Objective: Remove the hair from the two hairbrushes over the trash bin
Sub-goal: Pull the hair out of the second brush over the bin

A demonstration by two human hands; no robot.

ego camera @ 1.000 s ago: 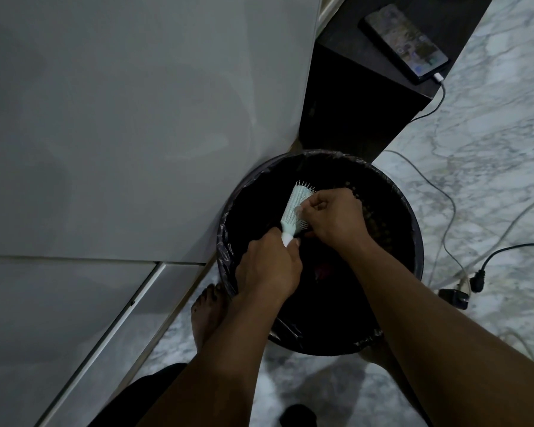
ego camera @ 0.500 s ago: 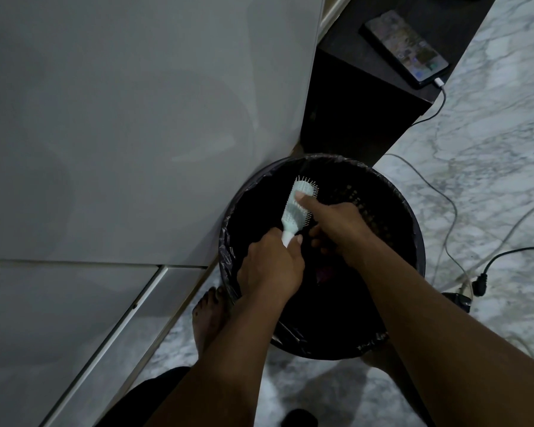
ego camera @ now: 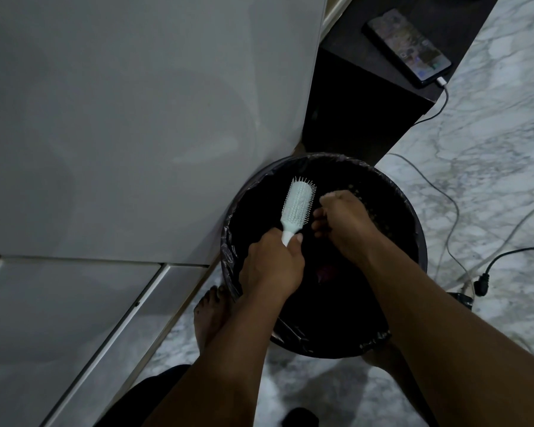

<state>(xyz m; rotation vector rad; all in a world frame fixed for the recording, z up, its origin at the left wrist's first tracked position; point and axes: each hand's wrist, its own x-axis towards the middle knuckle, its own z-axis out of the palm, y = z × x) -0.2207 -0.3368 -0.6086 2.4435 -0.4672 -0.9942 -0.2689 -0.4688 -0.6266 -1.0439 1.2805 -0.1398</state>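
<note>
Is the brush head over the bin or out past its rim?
Over it: the hairbrush head lies within the rim of the trash bin.

marble floor [ego camera: 490, 186], trash bin [ego camera: 420, 241], cables [ego camera: 450, 217]

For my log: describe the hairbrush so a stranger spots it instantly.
Find the round black trash bin on the marble floor by the white cabinet. Over it, the left hand grips the hairbrush: a pale bristled oval, the only light thing against the dark bin.
</note>
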